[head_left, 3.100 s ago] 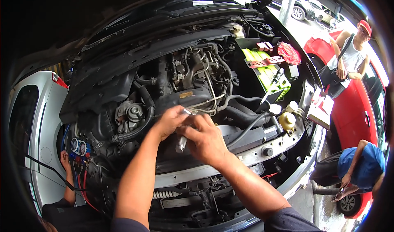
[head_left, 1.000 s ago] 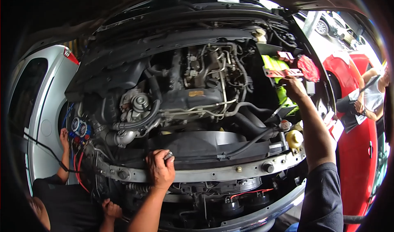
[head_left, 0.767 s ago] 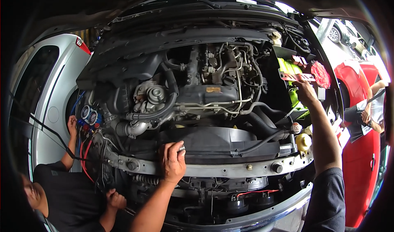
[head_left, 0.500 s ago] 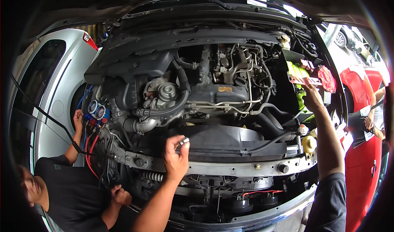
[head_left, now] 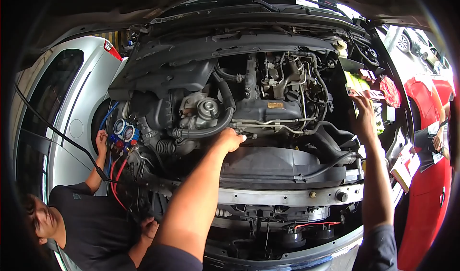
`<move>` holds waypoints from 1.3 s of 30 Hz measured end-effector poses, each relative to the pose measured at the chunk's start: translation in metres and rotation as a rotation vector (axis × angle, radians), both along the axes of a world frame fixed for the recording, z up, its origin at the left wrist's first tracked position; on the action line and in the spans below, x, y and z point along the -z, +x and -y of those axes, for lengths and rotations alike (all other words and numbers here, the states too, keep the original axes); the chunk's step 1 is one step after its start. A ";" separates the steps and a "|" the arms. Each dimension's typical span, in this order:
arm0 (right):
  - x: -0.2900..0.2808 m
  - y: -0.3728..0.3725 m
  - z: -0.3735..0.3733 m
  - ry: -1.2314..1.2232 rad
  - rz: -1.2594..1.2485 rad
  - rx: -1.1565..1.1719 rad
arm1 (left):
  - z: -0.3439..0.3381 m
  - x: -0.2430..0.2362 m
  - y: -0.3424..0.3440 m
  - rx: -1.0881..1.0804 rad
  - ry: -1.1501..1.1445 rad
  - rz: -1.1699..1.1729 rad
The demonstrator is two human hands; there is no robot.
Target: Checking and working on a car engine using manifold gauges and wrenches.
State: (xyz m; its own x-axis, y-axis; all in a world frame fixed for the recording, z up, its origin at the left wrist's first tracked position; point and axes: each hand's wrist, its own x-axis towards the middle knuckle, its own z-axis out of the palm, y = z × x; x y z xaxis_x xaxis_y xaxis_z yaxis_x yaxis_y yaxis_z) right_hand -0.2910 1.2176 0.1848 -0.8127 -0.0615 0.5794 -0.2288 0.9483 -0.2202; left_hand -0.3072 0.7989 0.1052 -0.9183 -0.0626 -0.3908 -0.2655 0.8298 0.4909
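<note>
My left hand (head_left: 229, 140) is over the front of the engine (head_left: 261, 110), at the metal pipes just behind the black fan shroud (head_left: 268, 163). Its fingers are curled and partly hidden; a small pale spot shows by the thumb, too small to name. My right hand (head_left: 365, 114) is at the right side of the engine bay, fingers stretched out against the near edge of a red-and-white packet (head_left: 373, 94). That packet lies on a yellow-green surface (head_left: 357, 83). Beside it is a crumpled red plastic bundle (head_left: 390, 92).
A co-worker (head_left: 91, 223) at the left has a raised hand beside a manifold gauge set (head_left: 125, 130) with red and blue hoses. A red-and-white box (head_left: 406, 168) rests at the right fender. A silver car (head_left: 76, 113) and a red car (head_left: 426, 199) flank the bay.
My left hand has moved forward from above the front crossmember, where it pinched a small silvery metal piece, to the engine pipes. My right hand stays by the packet. The view shifted slightly.
</note>
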 end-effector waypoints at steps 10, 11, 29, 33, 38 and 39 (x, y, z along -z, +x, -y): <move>0.018 0.080 0.175 -0.328 0.330 -0.311 | -0.004 0.016 -0.005 -0.232 0.179 0.136; 0.019 0.073 0.187 -0.223 0.467 -0.336 | -0.004 0.015 -0.005 -0.263 0.154 0.146; 0.039 -0.035 0.305 -0.447 1.404 -0.090 | 0.012 0.056 -0.004 -0.122 0.129 -0.211; 0.035 -0.034 0.318 -0.394 1.366 0.016 | 0.007 0.113 -0.024 -0.096 0.082 -0.437; 0.035 -0.035 0.326 -0.336 1.411 -0.041 | -0.001 0.103 -0.020 -0.223 0.242 -0.498; 0.037 -0.035 0.327 -0.330 1.407 -0.036 | 0.000 0.089 -0.014 -0.223 0.232 -0.473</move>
State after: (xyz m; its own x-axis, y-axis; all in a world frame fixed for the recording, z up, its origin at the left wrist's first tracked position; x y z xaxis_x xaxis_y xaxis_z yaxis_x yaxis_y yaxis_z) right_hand -0.3263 0.8903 0.1478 -0.7111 -0.1179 -0.6931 0.3356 0.8093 -0.4820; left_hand -0.3216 0.7988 0.0158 -0.9711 -0.2363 0.0327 -0.1289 0.6350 0.7617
